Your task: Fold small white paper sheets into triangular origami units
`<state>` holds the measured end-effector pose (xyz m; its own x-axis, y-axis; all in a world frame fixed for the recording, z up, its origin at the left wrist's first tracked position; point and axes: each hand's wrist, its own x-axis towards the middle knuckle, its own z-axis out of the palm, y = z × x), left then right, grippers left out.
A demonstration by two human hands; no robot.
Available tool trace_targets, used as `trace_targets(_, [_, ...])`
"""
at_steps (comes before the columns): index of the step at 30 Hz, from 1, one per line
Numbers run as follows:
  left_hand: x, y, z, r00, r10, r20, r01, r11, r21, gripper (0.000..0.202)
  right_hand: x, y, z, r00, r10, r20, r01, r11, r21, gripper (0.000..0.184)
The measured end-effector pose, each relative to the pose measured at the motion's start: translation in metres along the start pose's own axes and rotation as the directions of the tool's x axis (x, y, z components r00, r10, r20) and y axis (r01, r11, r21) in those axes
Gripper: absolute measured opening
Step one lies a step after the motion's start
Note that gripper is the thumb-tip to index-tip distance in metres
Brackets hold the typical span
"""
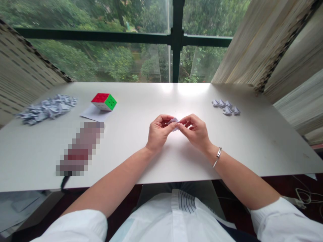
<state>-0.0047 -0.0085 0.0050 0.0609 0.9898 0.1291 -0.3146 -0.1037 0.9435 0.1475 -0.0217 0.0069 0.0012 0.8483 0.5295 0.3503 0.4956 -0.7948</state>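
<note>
Over the middle of the white table, my left hand (160, 131) pinches a small folded piece of paper (174, 120) between thumb and fingers. My right hand (194, 130) grips the same paper from the other side, its fingertips close to those of the left. The fingers hide most of the paper, so its exact shape does not show. At the right lie several small folded paper pieces (227, 108). A large heap of folded paper pieces (49, 108) sits at the far left.
A puzzle cube (104, 102) rests on white paper sheets (94, 113) at the left. Nearer me lies a pixelated long object (80, 149) with a black strap. The white table (161, 164) backs onto a window, with curtains (242, 43) at both sides.
</note>
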Motion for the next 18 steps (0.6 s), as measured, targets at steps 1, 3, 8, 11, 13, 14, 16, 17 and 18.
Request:
trace_targets(1, [-0.0002, 0.0001, -0.0002, 1.0, 0.0, 0.001, 0.0, 1.0, 0.005, 0.034, 0.0002, -0.0001, -0.0005, 1.0, -0.008, 0.004, 0.008, 1.0, -0.002, 0.015])
trace_targets(3, [-0.0006, 0.0003, -0.0004, 1.0, -0.007, 0.011, 0.007, 1.0, 0.01, 0.036, 0.0011, -0.0003, -0.002, 1.0, -0.017, 0.014, 0.018, 1.0, -0.005, 0.017])
trace_targets(8, [-0.0011, 0.0002, -0.0003, 0.999, -0.025, 0.046, 0.026, 1.0, -0.008, 0.034, 0.004, 0.0018, -0.0053, 0.998, -0.019, 0.066, 0.018, 1.0, 0.021, 0.022])
trace_targets(11, [-0.0008, -0.0004, -0.0002, 0.998, -0.022, 0.066, 0.024, 0.999, -0.035, 0.031, 0.0046, 0.003, -0.0059, 0.996, -0.039, 0.079, 0.038, 0.999, 0.021, 0.02])
trace_targets(13, [-0.0005, -0.0007, -0.0001, 0.997, -0.025, 0.072, 0.028, 0.999, -0.047, 0.031, 0.0045, 0.0028, -0.0059, 0.996, -0.059, 0.072, 0.06, 0.998, -0.008, 0.018])
trace_targets(14, [-0.0004, -0.0008, 0.0, 0.997, -0.028, 0.074, 0.032, 0.998, -0.048, 0.031, 0.0045, 0.0025, -0.0059, 0.995, -0.07, 0.069, 0.072, 0.997, -0.027, 0.017])
trace_targets(16, [-0.0004, -0.0009, 0.0002, 0.996, -0.031, 0.079, 0.035, 0.998, -0.046, 0.032, 0.0045, 0.0018, -0.006, 0.994, -0.091, 0.066, 0.095, 0.994, -0.059, 0.016])
trace_targets(17, [-0.0005, -0.0009, 0.0002, 0.996, -0.03, 0.084, 0.034, 0.998, -0.044, 0.033, 0.0046, 0.0016, -0.0062, 0.993, -0.095, 0.066, 0.1, 0.992, -0.071, 0.015])
trace_targets(18, [-0.0005, -0.001, 0.0002, 0.996, -0.028, 0.089, 0.032, 0.999, -0.042, 0.033, 0.0047, 0.0015, -0.0063, 0.993, -0.095, 0.067, 0.1, 0.992, -0.077, 0.015])
